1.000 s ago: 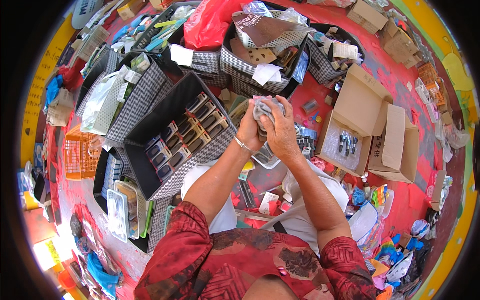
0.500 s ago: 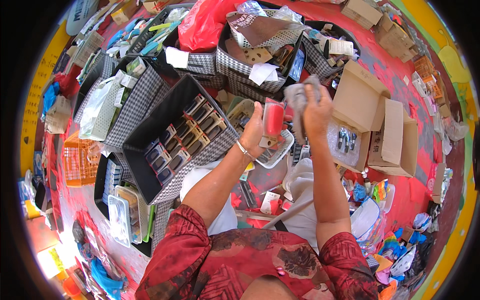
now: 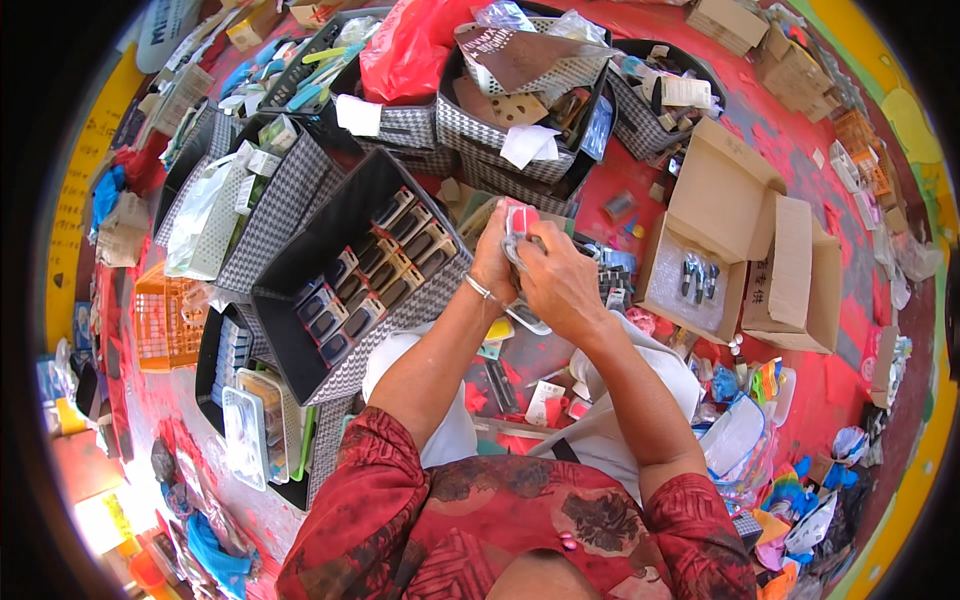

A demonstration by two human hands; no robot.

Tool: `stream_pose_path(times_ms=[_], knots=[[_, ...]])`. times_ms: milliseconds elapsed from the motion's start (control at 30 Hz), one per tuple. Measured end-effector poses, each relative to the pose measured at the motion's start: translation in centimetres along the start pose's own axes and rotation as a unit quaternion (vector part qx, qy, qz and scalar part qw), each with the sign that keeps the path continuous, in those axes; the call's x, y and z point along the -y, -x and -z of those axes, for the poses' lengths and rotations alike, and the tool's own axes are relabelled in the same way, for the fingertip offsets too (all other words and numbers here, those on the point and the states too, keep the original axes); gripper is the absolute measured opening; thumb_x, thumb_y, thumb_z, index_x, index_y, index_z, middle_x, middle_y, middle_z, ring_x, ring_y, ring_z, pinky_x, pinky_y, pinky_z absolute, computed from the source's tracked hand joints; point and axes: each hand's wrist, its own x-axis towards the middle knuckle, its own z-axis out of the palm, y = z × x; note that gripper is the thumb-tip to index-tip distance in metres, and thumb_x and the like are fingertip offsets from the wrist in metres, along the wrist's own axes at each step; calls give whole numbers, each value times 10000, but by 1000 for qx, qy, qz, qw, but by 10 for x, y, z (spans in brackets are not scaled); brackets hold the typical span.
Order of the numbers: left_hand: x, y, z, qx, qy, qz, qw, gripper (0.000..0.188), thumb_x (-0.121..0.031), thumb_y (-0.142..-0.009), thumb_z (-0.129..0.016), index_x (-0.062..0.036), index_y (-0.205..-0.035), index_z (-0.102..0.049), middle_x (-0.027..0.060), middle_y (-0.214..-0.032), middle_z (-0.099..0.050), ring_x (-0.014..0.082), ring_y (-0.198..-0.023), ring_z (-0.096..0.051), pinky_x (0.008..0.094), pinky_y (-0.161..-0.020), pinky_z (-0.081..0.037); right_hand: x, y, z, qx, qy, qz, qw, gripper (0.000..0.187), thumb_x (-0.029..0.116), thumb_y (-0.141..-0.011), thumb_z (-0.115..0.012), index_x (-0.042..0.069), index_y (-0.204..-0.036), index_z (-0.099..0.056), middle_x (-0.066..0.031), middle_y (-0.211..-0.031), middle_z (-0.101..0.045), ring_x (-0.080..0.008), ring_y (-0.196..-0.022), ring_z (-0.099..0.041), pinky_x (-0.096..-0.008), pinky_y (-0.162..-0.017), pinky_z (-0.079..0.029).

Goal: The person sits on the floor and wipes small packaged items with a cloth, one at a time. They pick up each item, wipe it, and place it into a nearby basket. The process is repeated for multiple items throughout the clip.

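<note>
Upright in my left hand [image 3: 490, 262] is a red item in a clear pack [image 3: 521, 217], its lower part hidden by my fingers. My right hand [image 3: 556, 278] presses a grey cloth [image 3: 513, 246] against that pack, fingers closed around the cloth. Both hands meet above my lap, over a white plastic basket [image 3: 533, 322] that they mostly cover. Left of my hands, a black-lined houndstooth box [image 3: 340, 205] tilts toward me. Rows of carded packs with dark oval items [image 3: 386, 262] lie inside it.
An open cardboard box [image 3: 722, 180] lined with bubble wrap holds several dark small items [image 3: 698, 280] on the right. Beyond my hands stand filled houndstooth bins [image 3: 500, 158] and a red plastic bag [image 3: 410, 55]. An orange crate [image 3: 165, 320] sits at the left.
My right hand has come left and down with the grey cloth, from beside the red pack onto it. My left hand has shifted slightly left and turned the pack.
</note>
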Motion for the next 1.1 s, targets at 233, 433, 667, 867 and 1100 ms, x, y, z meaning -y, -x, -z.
stream_pose_path(times_ms=[233, 433, 667, 867, 1100], knots=[[-17, 6, -8, 109, 13, 36, 993, 493, -431, -936, -376, -67, -1268, -401, 145, -1156, -553, 223, -909, -592, 364, -758, -529, -44, 15, 41, -106, -216, -142, 960, 147, 149, -733, -617, 22, -807, -600, -102, -773, -570, -231, -688, -589, -331, -582, -462], [-9, 19, -23, 157, -202, -17, 967, 493, -201, -770, -695, -35, -1183, -483, 95, -1008, -590, 172, -786, -627, 295, -634, -542, -50, -19, 61, -281, -157, -118, 939, 177, 147, -762, -624, -19, -822, -609, -130, -864, -591, -212, -788, -594, -315, -696, -465], [-10, 30, -31, 129, -429, -60, 892, 300, -44, -716, -683, -14, -989, -561, 39, -821, -600, 113, -602, -570, 241, -501, -462, -53, -17, 54, -123, -38, -84, 988, 173, 173, -756, -614, 50, -876, -626, -95, -970, -550, -302, -833, -583, -402, -697, -470], [-11, 30, -31, 125, -228, -34, 965, 434, -209, -787, -683, -23, -1141, -513, 81, -989, -604, 166, -847, -609, 303, -702, -524, -70, -8, 55, -176, -64, -175, 967, 162, 116, -754, -616, 0, -867, -619, -138, -872, -555, -314, -792, -565, -379, -713, -444], [2, 15, -28, 65, -267, -162, 948, 325, -270, -901, -554, -27, -1107, -491, 42, -953, -600, 96, -846, -568, 251, -749, -476, -44, -18, 33, -127, -68, -167, 975, 232, 113, -711, -599, 96, -941, -619, -120, -815, -541, -329, -754, -574, -417, -654, -460]])
